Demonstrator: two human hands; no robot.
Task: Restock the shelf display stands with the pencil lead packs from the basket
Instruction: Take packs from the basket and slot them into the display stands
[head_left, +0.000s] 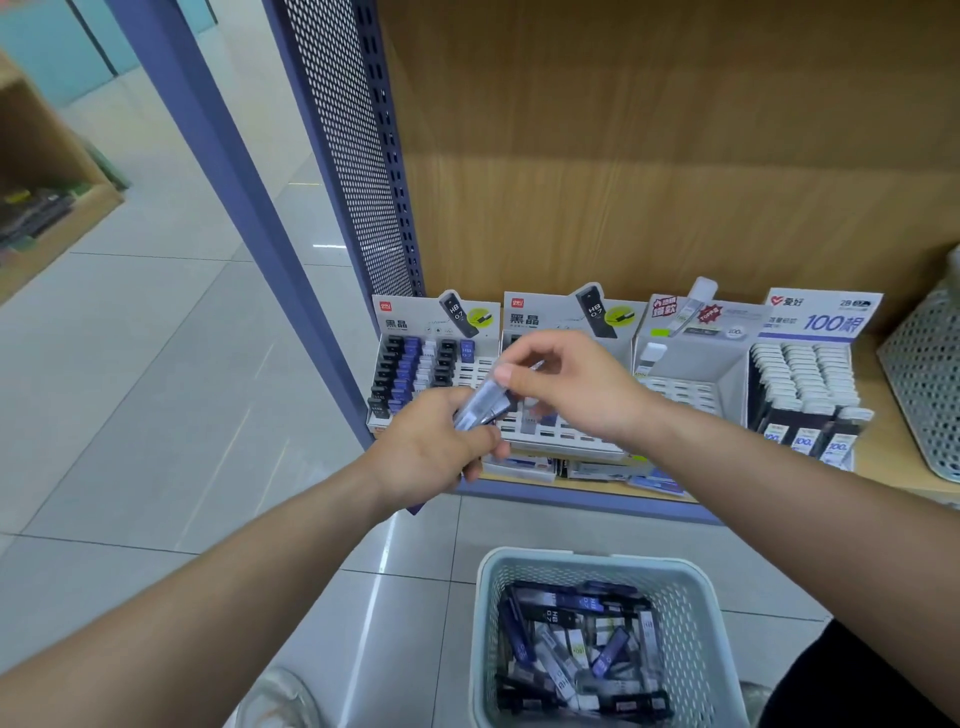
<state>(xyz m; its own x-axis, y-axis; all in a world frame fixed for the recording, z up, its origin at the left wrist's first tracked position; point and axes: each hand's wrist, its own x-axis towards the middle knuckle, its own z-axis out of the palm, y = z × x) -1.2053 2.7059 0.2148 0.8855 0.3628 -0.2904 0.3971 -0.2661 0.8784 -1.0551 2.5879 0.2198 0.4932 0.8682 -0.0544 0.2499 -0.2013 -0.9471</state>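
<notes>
**Both hands on a clutch of packs, in front of the second stand**

Your left hand (431, 452) has its fingers curled round a small bundle of packs (480, 408), held tilted with the upper ends pointing up and to the right. The bundle is motion-blurred, so you cannot count the packs. Your right hand (582, 395) reaches in from the right. Its thumb (505, 373) and forefinger pinch the top end of the bundle, and the other fingers are loosely bent above it.

Both hands are in front of the second stand (566, 439) and hide most of it. Rows of white slots show below your right wrist.

The four stands sit side by side on the shelf (893, 467):
- The left stand (415, 374) holds black and blue packs in its left columns, with bare slots on its right side.
- The third stand (696, 374) shows mostly bare slots, with one white-capped pack at its back left corner.
- The right stand (805, 379) is packed with rows of white-capped packs.

A shelf basket (924, 384) stands at the far right of the shelf. The basket (587, 560) sits on the floor (156, 364) below your hands, with loose packs (566, 634) piled inside in black, blue and clear.
</notes>
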